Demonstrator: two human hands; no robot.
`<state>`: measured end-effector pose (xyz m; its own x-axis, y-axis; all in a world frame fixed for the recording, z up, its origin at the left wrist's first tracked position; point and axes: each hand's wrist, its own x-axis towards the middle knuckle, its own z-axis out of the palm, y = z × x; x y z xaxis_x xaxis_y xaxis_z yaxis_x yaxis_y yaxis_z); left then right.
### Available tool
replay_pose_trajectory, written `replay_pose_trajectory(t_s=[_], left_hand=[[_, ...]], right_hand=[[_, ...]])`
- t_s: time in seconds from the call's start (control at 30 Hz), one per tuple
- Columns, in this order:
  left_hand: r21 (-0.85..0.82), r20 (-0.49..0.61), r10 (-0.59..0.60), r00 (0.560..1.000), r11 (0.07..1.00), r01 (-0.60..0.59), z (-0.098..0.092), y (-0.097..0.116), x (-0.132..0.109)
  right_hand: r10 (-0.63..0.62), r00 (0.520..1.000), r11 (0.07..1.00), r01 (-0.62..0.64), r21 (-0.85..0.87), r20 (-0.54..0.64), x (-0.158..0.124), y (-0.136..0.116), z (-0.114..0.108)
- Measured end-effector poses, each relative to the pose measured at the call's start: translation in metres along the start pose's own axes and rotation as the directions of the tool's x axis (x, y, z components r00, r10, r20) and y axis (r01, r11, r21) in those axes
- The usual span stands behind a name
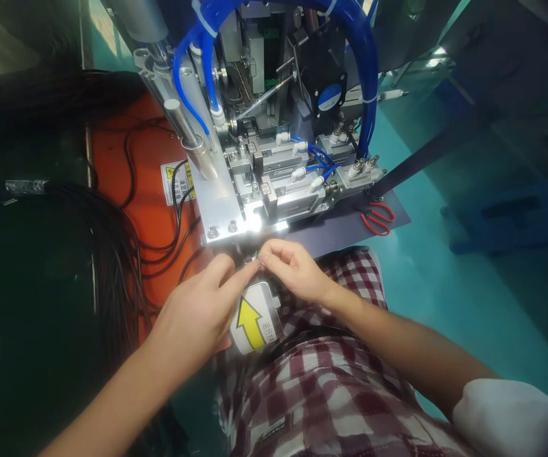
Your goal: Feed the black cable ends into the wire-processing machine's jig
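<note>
My left hand (202, 304) reaches in from the lower left, its index finger stretched toward a tiny part at the machine's front edge. My right hand (293, 270) meets it there, thumb and index finger pinched. What lies between the fingertips is too small to name. Just beyond both hands stands a metal machine (278, 184) with small cylinders and a brightly lit front block. Below the fingertips is a white label (257, 317) with a yellow arrow.
Black cables (117, 254) lie in a thick bundle at the left, some crossing an orange surface (148, 184). Red-handled pliers (377, 219) rest on a grey plate right of the machine. Blue hoses (366, 63) arch over it. A checkered cloth (321, 381) covers my lap.
</note>
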<state>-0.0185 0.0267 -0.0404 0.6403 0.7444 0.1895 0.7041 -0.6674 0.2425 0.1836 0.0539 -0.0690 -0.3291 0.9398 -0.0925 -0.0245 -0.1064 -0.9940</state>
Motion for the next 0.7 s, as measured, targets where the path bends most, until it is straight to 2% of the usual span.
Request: replay_pose_trajectory(t_s=[0.33, 0.6, 0.7], left_hand=[[-0.074, 0.042, -0.016, 0.999, 0.997, 0.019, -0.0077, 0.0072, 0.0082], [-0.196, -0.070, -0.075, 0.995, 0.979, 0.060, -0.0061, 0.0100, 0.0096], [-0.186, -0.091, -0.075, 0.993, 0.981, 0.057, -0.0054, 0.0104, 0.0099]], right_hand=[[-0.038, 0.999, 0.999, 0.037, -0.025, -0.026, -0.0046, 0.0034, 0.0028], [-0.049, 0.999, 0.998, 0.049, -0.025, -0.009, -0.0025, 0.0033, 0.0021], [-0.049, 0.999, 0.998, 0.049, -0.038, -0.001, -0.0015, 0.0032, 0.0008]])
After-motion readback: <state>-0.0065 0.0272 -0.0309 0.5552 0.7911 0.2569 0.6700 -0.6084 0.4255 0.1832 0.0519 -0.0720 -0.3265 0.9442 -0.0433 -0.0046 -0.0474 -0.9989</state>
